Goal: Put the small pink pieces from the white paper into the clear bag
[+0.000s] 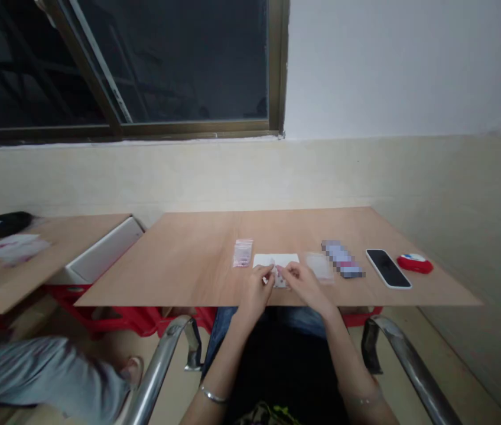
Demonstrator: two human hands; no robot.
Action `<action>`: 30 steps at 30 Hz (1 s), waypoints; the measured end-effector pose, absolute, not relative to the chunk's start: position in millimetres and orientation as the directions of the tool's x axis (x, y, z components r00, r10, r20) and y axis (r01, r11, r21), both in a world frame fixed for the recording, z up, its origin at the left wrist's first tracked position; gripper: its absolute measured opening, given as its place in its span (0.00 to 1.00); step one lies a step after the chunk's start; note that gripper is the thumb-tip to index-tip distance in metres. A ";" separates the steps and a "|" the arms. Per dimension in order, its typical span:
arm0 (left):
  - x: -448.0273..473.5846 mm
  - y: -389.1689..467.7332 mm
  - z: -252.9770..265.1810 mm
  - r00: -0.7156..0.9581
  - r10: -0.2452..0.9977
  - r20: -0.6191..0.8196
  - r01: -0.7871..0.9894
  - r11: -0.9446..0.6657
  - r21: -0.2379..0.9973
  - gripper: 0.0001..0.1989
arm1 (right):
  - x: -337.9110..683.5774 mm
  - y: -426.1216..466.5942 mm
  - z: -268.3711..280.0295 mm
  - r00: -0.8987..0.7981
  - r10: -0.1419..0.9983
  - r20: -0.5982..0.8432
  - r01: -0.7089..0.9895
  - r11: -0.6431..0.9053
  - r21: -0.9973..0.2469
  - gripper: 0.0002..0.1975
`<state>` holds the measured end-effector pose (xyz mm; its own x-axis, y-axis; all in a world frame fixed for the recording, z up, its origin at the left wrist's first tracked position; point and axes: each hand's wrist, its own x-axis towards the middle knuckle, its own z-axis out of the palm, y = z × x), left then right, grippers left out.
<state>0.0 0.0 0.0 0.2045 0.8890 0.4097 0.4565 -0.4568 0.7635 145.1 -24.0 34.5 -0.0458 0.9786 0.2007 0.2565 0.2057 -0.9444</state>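
My left hand [259, 290] and my right hand [307, 285] meet over a white sheet [283, 258] near the table's front edge. Thumbs and forefingers of both are pinched at a small pale, pinkish piece [274, 267], too small to identify. Under the fingers, small dark marks show on the white surface. Just left of the sheet lies a stack of small clear packets [243, 254] with pinkish contents. To the right, close to my right hand, is a translucent plastic sleeve [320, 268].
Farther right on the wooden table [197, 260] lie a blurred-out rectangular item [342, 258], a white-edged phone [389, 269] and a red object [415, 264] with a white top. Metal armrests [166, 360] flank me. Another person's leg [51, 375] is at lower left, beside red stools [130, 319].
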 end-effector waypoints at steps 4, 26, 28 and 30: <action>3.2 -0.2 -1.0 0.221 0.884 0.412 0.440 -0.467 0.767 0.10 | 135.9 -16.1 -3.6 -0.064 0.984 0.166 0.272 0.177 -0.946 0.14; -6.1 3.5 -17.2 0.132 0.938 0.322 0.647 -0.327 0.689 0.14 | 114.2 -19.7 -21.1 0.028 0.987 0.157 0.498 0.122 -0.858 0.11; -7.1 4.0 -19.8 0.135 0.920 0.367 0.627 -0.366 0.688 0.17 | 108.4 -17.9 -24.1 0.064 0.991 0.121 0.358 0.091 -0.929 0.11; -5.6 4.6 -21.7 0.162 0.901 0.403 0.565 -0.420 0.710 0.19 | 101.2 -15.7 -27.0 0.111 0.993 0.036 0.091 0.026 -0.995 0.10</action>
